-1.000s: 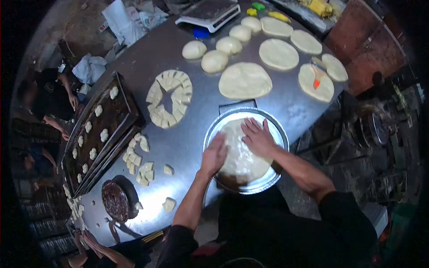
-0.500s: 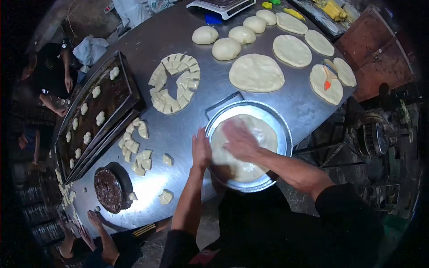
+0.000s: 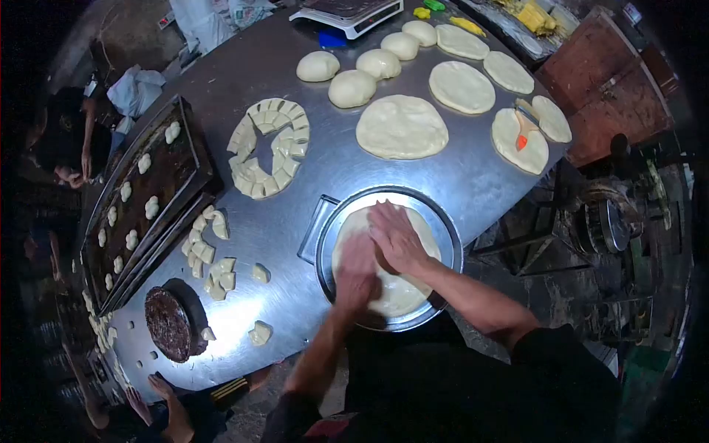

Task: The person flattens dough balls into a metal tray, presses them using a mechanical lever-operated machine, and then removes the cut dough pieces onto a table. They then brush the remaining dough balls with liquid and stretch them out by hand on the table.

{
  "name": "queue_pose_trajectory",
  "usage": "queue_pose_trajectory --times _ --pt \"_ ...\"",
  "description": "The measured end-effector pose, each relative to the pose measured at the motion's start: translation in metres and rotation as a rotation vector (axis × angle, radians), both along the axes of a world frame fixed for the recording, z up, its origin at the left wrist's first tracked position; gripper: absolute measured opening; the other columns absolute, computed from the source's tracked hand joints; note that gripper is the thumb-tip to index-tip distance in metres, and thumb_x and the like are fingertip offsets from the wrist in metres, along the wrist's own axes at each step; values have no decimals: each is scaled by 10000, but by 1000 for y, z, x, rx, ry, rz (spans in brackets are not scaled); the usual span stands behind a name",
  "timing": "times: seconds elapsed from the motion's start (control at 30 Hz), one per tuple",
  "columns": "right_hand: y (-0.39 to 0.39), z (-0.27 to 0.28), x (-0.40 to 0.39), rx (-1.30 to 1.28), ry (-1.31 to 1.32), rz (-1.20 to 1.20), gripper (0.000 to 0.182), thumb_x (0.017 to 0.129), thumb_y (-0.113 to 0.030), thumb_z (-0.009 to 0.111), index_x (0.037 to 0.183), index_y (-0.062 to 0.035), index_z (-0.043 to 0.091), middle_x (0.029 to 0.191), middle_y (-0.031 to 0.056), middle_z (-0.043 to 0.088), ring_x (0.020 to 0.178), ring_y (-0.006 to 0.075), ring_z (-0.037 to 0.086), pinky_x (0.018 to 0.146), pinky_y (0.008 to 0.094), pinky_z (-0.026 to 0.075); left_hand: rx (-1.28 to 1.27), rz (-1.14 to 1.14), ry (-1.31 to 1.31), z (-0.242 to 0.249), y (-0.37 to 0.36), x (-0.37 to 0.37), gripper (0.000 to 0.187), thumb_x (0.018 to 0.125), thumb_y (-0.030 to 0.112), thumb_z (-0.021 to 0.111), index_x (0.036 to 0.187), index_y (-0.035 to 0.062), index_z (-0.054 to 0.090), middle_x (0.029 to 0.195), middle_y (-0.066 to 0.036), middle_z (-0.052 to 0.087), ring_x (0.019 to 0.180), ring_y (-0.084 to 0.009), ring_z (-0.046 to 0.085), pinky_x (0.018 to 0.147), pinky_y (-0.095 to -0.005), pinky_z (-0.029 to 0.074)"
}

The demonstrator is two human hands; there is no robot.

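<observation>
A flat round of dough (image 3: 399,295) lies inside a round metal pan (image 3: 453,240) at the table's front edge. My right hand (image 3: 399,238) rests flat on the dough with fingers stretched out. Blurred by motion, my left hand (image 3: 357,272) is over the dough's left side, and its fingers cannot be made out. Beyond the pan lies a large flattened dough disc (image 3: 402,127). A ring of cut dough pieces (image 3: 292,166) is to the left of that disc.
Dough balls (image 3: 352,88) and more flat discs (image 3: 462,87) sit at the back, one bearing an orange-tipped tool (image 3: 522,140). A scale (image 3: 362,22) stands behind. At left are dark trays (image 3: 159,181) and a round brown item (image 3: 168,323). Other people's hands (image 3: 166,391) work at lower left.
My left hand has moved from the pan's left rim onto the dough. My right hand, blurred before, now shows clearly on the dough. The whole view has shifted slightly.
</observation>
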State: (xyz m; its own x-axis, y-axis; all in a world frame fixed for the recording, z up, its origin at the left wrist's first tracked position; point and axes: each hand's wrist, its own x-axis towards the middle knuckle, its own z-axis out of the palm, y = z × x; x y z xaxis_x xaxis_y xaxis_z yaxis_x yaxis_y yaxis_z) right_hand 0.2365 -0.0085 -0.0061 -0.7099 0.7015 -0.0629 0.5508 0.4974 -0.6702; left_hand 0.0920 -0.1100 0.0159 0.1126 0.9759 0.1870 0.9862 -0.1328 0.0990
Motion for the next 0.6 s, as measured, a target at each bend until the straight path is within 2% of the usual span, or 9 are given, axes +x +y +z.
queue_pose_trajectory --times 0.03,0.07,0.17,0.27,0.3,0.37,0.4,0.53,0.6 --pt "-8 -7 6 92 -64 -177 605 950 -349 461 1423 12 353 1507 221 289 1423 358 221 1156 528 116 -113 -359 51 5 19 -1 656 868 267 569 1376 -96 368 1449 -299 337 1378 -450 283 1120 -532 248" --pt "-7 -10 34 355 -153 -34 648 942 -356 473 1426 45 316 1508 243 267 1424 361 211 1155 532 102 -119 -380 49 -6 14 -1 656 868 267 569 1376 -96 368 1449 -299 337 1378 -450 283 1120 -532 248" --pt "26 -13 40 306 -243 95 627 947 -395 480 1435 -24 346 1528 167 282 1443 291 195 1159 512 113 -49 -189 -245 -37 10 9 702 831 321 639 1363 -73 403 1436 -310 347 1370 -443 304 1121 -541 246" --pt "48 15 30 -163 -1 -20 521 966 -341 430 1353 7 443 1467 197 379 1420 332 237 1164 489 131 -307 10 -257 -29 0 11 682 850 293 610 1383 -65 380 1460 -285 332 1376 -416 306 1127 -532 244" --pt "35 12 26 81 -36 -86 564 969 -378 416 1381 8 412 1486 220 333 1423 366 209 1168 488 119 -290 -7 -245 -25 20 7 682 850 293 610 1383 -65 380 1460 -285 332 1376 -416 306 1127 -532 244" --pt "2 -22 25 141 -55 -270 599 955 -383 463 1421 -18 367 1473 248 330 1429 372 197 1167 502 100 47 -339 -31 -26 51 12 683 882 320 574 1405 -57 351 1489 -256 307 1395 -394 280 1141 -525 213" --pt "-4 -13 42 258 -104 -142 641 943 -406 475 1450 -40 336 1506 208 298 1442 353 173 1167 503 93 -177 -309 -147 -27 65 5 680 903 341 539 1421 -48 333 1504 -229 298 1410 -374 258 1149 -518 188" --pt "40 -10 55 337 -207 92 593 949 -372 472 1440 -60 359 1510 149 326 1439 307 202 1160 497 127 -57 -107 -48 -43 46 7 740 866 397 585 1416 -40 352 1496 -230 310 1398 -353 291 1129 -536 226" --pt "63 8 48 -9 -79 46 550 976 -346 422 1431 -43 363 1489 189 345 1431 324 210 1155 514 123 -145 -25 -39 -35 33 7 731 875 407 570 1412 -40 357 1495 -230 310 1400 -353 285 1133 -531 219"
